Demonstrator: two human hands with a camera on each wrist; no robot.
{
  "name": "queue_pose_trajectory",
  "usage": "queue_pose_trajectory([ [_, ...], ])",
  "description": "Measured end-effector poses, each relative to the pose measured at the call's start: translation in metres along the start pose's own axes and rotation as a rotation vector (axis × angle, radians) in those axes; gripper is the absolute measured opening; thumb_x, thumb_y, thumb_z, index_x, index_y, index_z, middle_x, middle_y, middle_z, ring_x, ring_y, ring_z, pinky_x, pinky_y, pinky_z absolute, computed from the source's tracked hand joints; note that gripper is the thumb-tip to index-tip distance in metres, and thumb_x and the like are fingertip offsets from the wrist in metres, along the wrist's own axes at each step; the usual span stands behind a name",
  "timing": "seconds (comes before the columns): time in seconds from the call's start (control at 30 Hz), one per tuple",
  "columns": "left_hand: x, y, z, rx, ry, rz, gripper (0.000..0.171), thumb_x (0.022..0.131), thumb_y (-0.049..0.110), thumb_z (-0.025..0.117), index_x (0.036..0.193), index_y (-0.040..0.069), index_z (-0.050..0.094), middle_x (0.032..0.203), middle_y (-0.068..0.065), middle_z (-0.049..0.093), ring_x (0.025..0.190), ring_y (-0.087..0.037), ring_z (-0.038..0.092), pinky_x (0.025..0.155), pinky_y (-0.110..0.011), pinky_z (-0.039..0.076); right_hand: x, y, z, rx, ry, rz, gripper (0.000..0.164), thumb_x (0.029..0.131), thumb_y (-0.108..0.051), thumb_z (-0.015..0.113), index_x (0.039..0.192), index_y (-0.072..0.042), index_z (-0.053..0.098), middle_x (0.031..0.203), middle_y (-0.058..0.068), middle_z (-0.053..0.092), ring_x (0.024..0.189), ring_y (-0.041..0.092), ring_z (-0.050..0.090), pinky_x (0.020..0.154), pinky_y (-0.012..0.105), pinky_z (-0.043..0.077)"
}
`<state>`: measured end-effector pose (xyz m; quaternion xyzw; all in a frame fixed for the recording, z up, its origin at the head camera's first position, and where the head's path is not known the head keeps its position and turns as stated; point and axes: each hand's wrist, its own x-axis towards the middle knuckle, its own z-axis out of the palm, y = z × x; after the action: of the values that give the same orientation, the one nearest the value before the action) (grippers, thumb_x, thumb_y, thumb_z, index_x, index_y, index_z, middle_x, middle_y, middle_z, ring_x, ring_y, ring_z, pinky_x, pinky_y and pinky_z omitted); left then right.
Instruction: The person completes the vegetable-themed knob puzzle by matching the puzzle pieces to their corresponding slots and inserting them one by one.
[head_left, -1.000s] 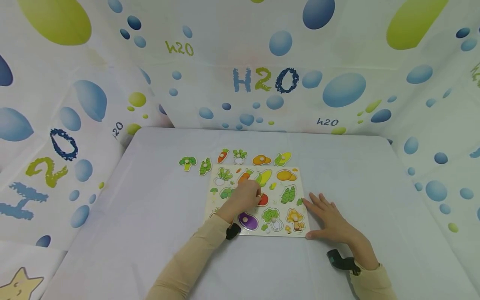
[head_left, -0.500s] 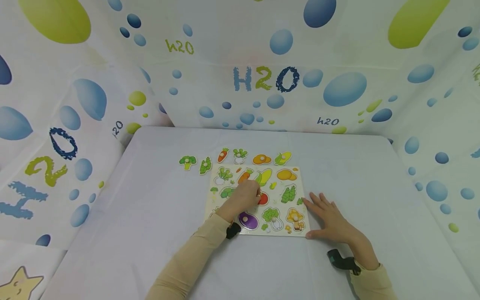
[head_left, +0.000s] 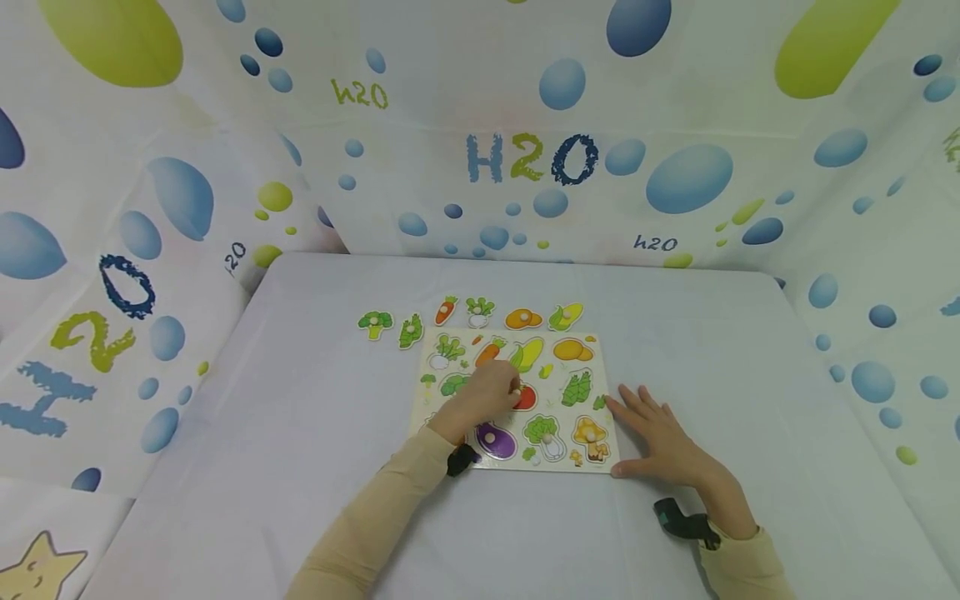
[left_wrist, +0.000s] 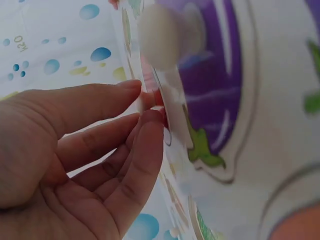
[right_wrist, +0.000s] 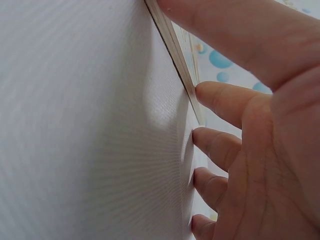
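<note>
Several "H2O" prints (head_left: 527,158) behind veg bd (head_left: 555,402)

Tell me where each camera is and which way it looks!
Head: on the head, facing forward and down at the puzzle; left hand and right hand show.
Left wrist: on that wrist, facing the tomato and eggplant; left hand shows.
Right wrist: on that wrist, facing the puzzle's edge and table; right hand shows.
Head and left wrist both show the eggplant.

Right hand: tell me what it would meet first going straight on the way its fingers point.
Most likely the puzzle board, at its right edge, which the right hand appears to touch.
</note>
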<state>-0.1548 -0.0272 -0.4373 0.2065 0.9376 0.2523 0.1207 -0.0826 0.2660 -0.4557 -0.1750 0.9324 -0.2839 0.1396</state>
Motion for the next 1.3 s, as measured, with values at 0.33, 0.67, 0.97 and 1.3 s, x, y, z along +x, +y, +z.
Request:
queue_pose_trajectory([
  [0.33,-0.011,-0.028,-0.022,-0.047,0.105,-0.039,0.02,0.089,0.016,0.07,0.102,0.002,0.072,0.082,-0.005,0.062,0.075,-0.017,0.051,0.069,-0.029,0.045,0.0,0.003,0.001,-0.007,-0.002,-0.001,0.102,0.066,-0.047,0.084,0.15,-0.01,0.038,0.159,0.024,0.021,0.147,0.049,0.006,0.111,0.072,0.004],
  [0.67,-0.022,-0.09,-0.066,-0.073,0.418,-0.105,0.021,0.087,0.011,0.071,0.104,-0.001,0.071,0.088,-0.013,0.064,0.079,-0.024,0.059,0.07,-0.037,0.049,0.0,0.002,0.001,-0.009,0.003,-0.009,0.103,0.066,-0.047,0.084,0.15,-0.01,0.038,0.159,0.025,0.022,0.146,0.05,0.007,0.11,0.072,0.005],
  [0.97,-0.028,-0.137,-0.098,-0.065,0.599,-0.172,0.021,0.086,0.006,0.068,0.104,-0.005,0.07,0.087,-0.019,0.064,0.08,-0.032,0.06,0.074,-0.042,0.047,0.001,0.001,0.0,-0.005,0.0,-0.014,0.102,0.066,-0.047,0.084,0.15,-0.01,0.038,0.159,0.025,0.022,0.146,0.051,0.006,0.11,0.073,0.005],
  [1.3,-0.027,-0.166,-0.106,-0.091,0.599,-0.277,0.028,0.086,0.007,0.064,0.11,-0.007,0.068,0.095,-0.024,0.064,0.087,-0.036,0.059,0.079,-0.048,0.046,0.0,0.001,0.0,-0.004,-0.003,-0.013,0.103,0.066,-0.047,0.084,0.15,-0.009,0.038,0.158,0.026,0.021,0.145,0.052,0.006,0.109,0.073,0.004],
])
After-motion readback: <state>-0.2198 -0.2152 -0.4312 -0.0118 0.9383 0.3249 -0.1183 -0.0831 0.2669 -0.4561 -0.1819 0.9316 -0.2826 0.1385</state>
